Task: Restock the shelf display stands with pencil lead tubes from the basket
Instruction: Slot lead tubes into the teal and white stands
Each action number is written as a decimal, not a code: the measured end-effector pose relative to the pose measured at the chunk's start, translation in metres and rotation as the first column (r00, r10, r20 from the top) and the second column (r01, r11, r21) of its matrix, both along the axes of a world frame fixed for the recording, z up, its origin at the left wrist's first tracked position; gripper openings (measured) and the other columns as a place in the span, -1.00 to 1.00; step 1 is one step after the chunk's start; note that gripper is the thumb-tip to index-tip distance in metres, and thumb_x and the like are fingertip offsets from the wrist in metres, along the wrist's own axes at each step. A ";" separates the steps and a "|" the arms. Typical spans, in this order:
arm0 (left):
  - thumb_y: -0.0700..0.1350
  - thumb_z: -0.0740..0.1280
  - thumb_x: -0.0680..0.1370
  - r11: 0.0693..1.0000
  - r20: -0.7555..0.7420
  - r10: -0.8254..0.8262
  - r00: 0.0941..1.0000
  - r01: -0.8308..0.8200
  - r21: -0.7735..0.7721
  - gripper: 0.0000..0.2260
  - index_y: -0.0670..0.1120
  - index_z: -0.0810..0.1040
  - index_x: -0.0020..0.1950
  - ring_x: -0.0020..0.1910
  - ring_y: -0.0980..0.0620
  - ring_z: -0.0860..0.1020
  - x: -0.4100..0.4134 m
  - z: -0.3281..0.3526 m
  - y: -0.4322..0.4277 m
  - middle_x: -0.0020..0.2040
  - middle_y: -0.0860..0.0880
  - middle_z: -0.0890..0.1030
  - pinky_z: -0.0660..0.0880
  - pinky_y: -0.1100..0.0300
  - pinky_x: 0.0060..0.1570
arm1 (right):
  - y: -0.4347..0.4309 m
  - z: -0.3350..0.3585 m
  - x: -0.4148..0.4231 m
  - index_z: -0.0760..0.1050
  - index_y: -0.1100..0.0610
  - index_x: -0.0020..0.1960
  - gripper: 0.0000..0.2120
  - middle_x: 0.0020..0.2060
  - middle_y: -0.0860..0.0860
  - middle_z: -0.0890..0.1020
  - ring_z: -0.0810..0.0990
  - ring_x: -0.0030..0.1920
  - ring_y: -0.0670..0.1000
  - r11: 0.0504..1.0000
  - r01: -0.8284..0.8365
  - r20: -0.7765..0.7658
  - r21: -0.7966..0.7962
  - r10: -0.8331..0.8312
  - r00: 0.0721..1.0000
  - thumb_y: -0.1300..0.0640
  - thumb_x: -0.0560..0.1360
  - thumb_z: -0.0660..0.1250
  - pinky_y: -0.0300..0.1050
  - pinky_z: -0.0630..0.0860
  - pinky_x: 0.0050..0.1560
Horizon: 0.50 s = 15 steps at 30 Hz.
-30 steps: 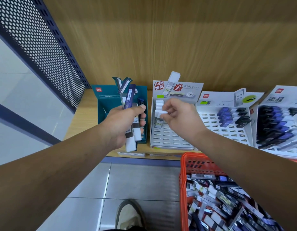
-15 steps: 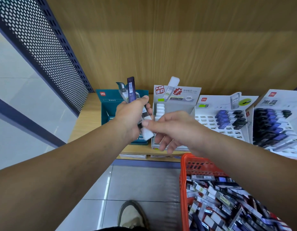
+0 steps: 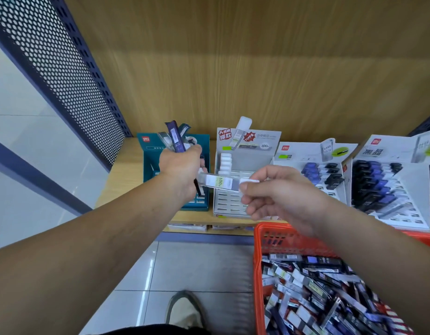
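Right hand [image 3: 281,194] pinches clear tube [image 3: 220,182] by white cap, pale label mid-body; left hand [image 3: 181,169] grips bunch of tubes [image 3: 176,139].

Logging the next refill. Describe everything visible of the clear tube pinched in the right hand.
The clear tube looks like transparent plastic, with a white label showing a pale green patch marked 100, a darker band beside it and a white cap at one end. It lies nearly level in the air before the grey display stand. The right hand pinches the capped end; the other end reaches the left hand, which grips a bundle of tubes, though contact there is unclear.
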<state>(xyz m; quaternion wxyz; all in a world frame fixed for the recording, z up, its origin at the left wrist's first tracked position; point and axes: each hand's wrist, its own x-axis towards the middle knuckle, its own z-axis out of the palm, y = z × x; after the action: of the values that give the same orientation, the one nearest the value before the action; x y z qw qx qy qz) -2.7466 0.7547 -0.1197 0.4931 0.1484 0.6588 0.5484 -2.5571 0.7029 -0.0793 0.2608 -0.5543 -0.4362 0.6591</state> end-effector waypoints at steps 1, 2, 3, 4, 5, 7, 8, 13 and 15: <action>-0.23 0.39 0.59 1.000 -0.034 -0.013 0.999 0.013 -0.007 -0.74 -0.23 0.52 0.27 -0.43 0.00 0.46 -0.001 -0.003 -0.001 -0.29 -0.09 0.51 0.52 0.14 -0.39 | 0.004 0.000 0.003 0.51 0.24 -0.04 -0.84 -0.27 0.25 0.65 0.59 -0.36 0.12 0.999 0.024 -0.001 0.023 -0.024 1.000 0.27 0.51 0.50 -0.03 0.58 -0.32; -0.24 0.39 0.59 0.999 -0.055 -0.038 0.998 0.037 -0.014 -0.74 -0.24 0.52 0.27 -0.44 0.01 0.45 -0.002 -0.007 -0.002 -0.31 -0.09 0.50 0.51 0.15 -0.40 | 0.008 -0.002 0.006 0.52 0.23 -0.06 -0.86 -0.29 0.22 0.62 0.55 -0.38 0.11 0.997 0.058 0.004 0.051 -0.058 0.998 0.26 0.53 0.49 -0.04 0.55 -0.34; -0.23 0.39 0.60 0.997 -0.063 -0.076 0.995 0.075 -0.027 -0.75 -0.23 0.53 0.26 -0.44 0.01 0.44 -0.003 -0.010 -0.003 -0.30 -0.09 0.49 0.51 0.15 -0.41 | 0.012 -0.005 0.007 0.53 0.22 -0.09 -0.87 -0.31 0.19 0.60 0.53 -0.38 0.10 0.991 0.100 0.015 0.088 -0.102 0.995 0.26 0.54 0.48 -0.03 0.54 -0.34; -0.21 0.39 0.61 0.992 -0.060 -0.121 0.991 0.118 -0.042 -0.78 -0.23 0.53 0.23 -0.44 0.00 0.44 -0.004 -0.012 -0.003 -0.29 -0.09 0.49 0.52 0.16 -0.41 | 0.018 -0.009 0.008 0.52 0.20 -0.13 -0.86 -0.31 0.16 0.60 0.54 -0.35 0.09 0.979 0.154 0.031 0.134 -0.160 0.987 0.25 0.55 0.46 0.01 0.56 -0.31; -0.19 0.40 0.62 0.985 -0.045 -0.169 0.985 0.167 -0.054 -0.80 -0.22 0.53 0.20 -0.43 0.00 0.44 -0.005 -0.014 -0.004 -0.28 -0.10 0.48 0.53 0.17 -0.42 | 0.022 -0.012 0.009 0.51 0.19 -0.15 -0.85 -0.30 0.13 0.61 0.57 -0.32 0.09 0.960 0.210 0.051 0.183 -0.222 0.974 0.25 0.56 0.45 0.06 0.61 -0.24; -0.16 0.41 0.63 0.962 0.000 -0.266 0.964 0.266 -0.056 -0.82 -0.19 0.51 0.16 -0.43 -0.01 0.45 -0.006 -0.016 -0.007 -0.27 -0.11 0.48 0.51 0.17 -0.45 | 0.031 -0.022 0.010 0.47 0.17 -0.13 -0.83 -0.26 0.12 0.66 0.66 -0.28 0.07 0.928 0.246 0.107 0.281 -0.285 0.953 0.25 0.57 0.43 0.12 0.68 -0.08; -0.15 0.41 0.63 0.949 0.014 -0.309 0.951 0.309 -0.055 -0.84 -0.18 0.51 0.13 -0.42 -0.01 0.45 -0.006 -0.017 -0.008 -0.27 -0.11 0.48 0.50 0.16 -0.44 | 0.034 -0.028 0.009 0.46 0.18 -0.11 -0.84 -0.24 0.14 0.67 0.69 -0.27 0.08 0.921 0.219 0.142 0.322 -0.275 0.951 0.24 0.58 0.43 0.14 0.68 -0.06; -0.16 0.41 0.63 0.912 0.059 -0.403 0.913 0.406 -0.060 -0.89 -0.15 0.51 0.05 -0.43 0.02 0.46 -0.011 -0.015 -0.015 -0.29 -0.09 0.50 0.48 0.14 -0.41 | 0.040 -0.063 0.000 0.54 0.08 -0.12 -0.86 -0.29 0.11 0.69 0.66 -0.28 0.13 0.875 -0.054 0.407 0.482 -0.168 0.898 0.18 0.54 0.49 0.04 0.57 -0.30; -0.15 0.41 0.63 0.911 0.056 -0.402 0.914 0.406 -0.070 -0.88 -0.15 0.51 0.07 -0.42 0.01 0.46 -0.014 -0.016 -0.016 -0.28 -0.10 0.50 0.48 0.15 -0.41 | 0.042 -0.072 -0.005 0.56 0.08 -0.12 -0.88 -0.33 0.06 0.66 0.56 -0.40 0.00 0.859 -0.086 0.421 0.504 -0.157 0.893 0.19 0.53 0.49 -0.09 0.46 -0.38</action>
<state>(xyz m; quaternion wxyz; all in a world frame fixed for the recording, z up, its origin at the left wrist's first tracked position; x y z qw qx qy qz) -2.7611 0.7385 -0.1360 0.6145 0.2504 0.6252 0.4108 -2.5621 0.7454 -0.1517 0.3029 -0.6101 -0.6323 0.3692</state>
